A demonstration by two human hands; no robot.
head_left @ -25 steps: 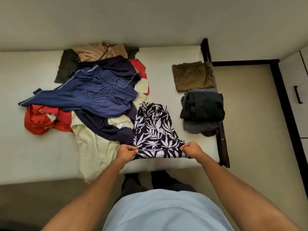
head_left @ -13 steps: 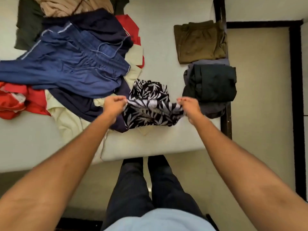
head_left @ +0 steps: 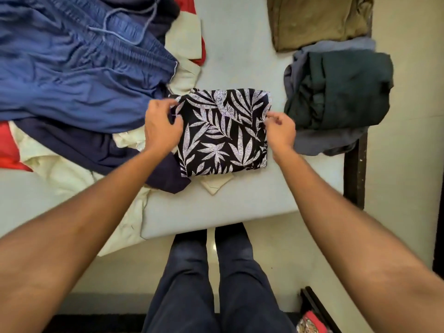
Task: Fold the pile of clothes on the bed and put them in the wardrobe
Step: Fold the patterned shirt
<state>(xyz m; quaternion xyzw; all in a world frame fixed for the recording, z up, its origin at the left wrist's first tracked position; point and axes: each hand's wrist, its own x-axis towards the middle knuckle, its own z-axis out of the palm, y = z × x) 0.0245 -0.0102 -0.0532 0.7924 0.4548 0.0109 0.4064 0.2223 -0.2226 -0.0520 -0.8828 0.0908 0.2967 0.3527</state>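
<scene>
So the person is at the fold-one-item stage. The black cotton garment with the white leaf print (head_left: 223, 133) is already down to a tidy rectangle, lying flat on the pale bed (head_left: 240, 207) near its front edge. The left hand (head_left: 162, 127) pinches its left edge and the right hand (head_left: 281, 132) pinches its right edge, fingers curled on the cloth.

To the right sit a folded dark green garment on top of a grey one (head_left: 341, 90) and a folded olive-brown one (head_left: 317, 20). The loose blue drawstring trousers (head_left: 79, 75) and the rest of the heap are still unfolded on the left.

Next move is probably lifting the bundle evenly from both sides so it doesn't flop open, then setting it with the folded stuff. The wardrobe isn't in view.
</scene>
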